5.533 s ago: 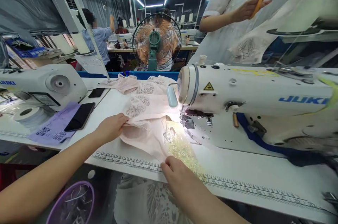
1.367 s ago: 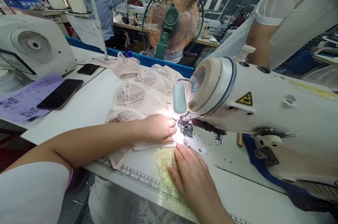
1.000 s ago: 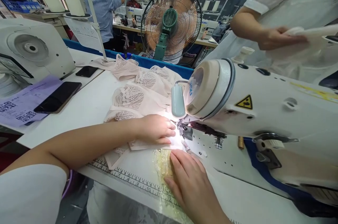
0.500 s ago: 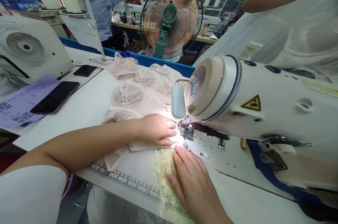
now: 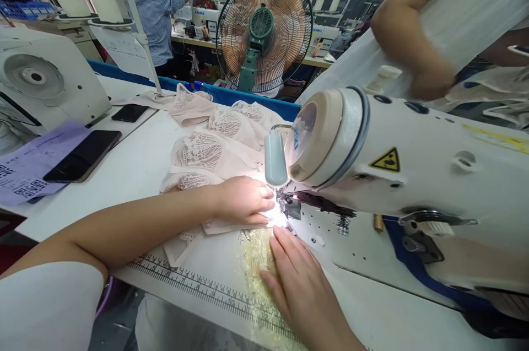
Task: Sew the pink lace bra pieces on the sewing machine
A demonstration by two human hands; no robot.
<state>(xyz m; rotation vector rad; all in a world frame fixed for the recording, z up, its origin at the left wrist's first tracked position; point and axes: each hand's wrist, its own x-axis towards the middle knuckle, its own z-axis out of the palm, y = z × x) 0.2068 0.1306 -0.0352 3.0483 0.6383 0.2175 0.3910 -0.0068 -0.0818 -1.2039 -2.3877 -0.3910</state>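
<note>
My left hand (image 5: 243, 200) lies flat, palm down, on pale pink fabric, its fingertips close to the presser foot (image 5: 283, 200) of a white sewing machine (image 5: 430, 163). My right hand (image 5: 303, 285) rests with fingers stretched out, fingertips at the fabric's near edge. Beneath and left of that hand runs a crinkled, shiny yellowish strip (image 5: 257, 268), partly covered by it. Beige bras with lace cups (image 5: 200, 150) are piled beyond my left forearm. A small lamp (image 5: 275, 159) lights the needle area. The cloth under my left fingers is mostly hidden and washed out by glare.
Two phones (image 5: 85, 155) (image 5: 130, 113) and a purple printed sheet (image 5: 25, 174) lie on the left. A ruler tape (image 5: 194, 287) follows the table's front edge. A large fan (image 5: 264, 31) stands behind. At right a person's arm (image 5: 409, 42) is near the machine.
Both my hands stay nearly in place. At upper right, the other person's forearm has swung down toward the machine's far side. The view has shifted slightly.
</note>
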